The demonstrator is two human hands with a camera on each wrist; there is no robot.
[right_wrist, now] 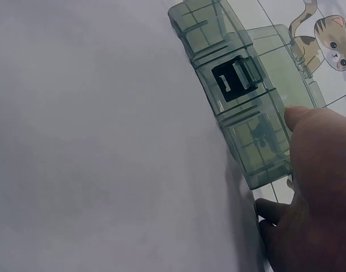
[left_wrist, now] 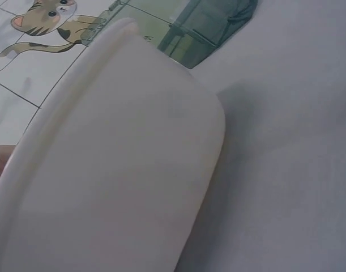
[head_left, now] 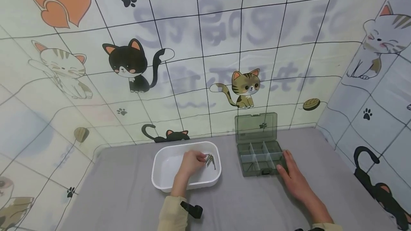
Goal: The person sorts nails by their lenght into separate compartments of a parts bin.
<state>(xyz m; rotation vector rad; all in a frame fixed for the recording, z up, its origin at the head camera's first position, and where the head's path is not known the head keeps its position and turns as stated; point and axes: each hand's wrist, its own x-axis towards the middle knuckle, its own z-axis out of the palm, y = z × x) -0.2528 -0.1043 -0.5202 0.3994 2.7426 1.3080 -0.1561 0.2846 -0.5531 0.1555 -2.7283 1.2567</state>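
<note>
In the head view my left hand (head_left: 191, 162) reaches into a white plastic basin (head_left: 167, 149). Its curled fingertips pinch at the end of a small pile of screws (head_left: 210, 160) on the basin's right side. The left wrist view is filled by the basin's outer wall (left_wrist: 127, 147), which hides most of that hand. To the right stands a green see-through compartment box (head_left: 264, 173) with its lid (head_left: 255, 127) raised at the back. My right hand (head_left: 293, 177) holds the box's right side, thumb over the front right corner and fingers along the outer wall.
A thin dark piece (head_left: 251, 167) lies in the box's front left compartment. Grey cloth (head_left: 231, 202) covers the table. Behind the basin and box rises a tiled-pattern curtain (head_left: 221, 56) printed with cats; it also closes off both sides.
</note>
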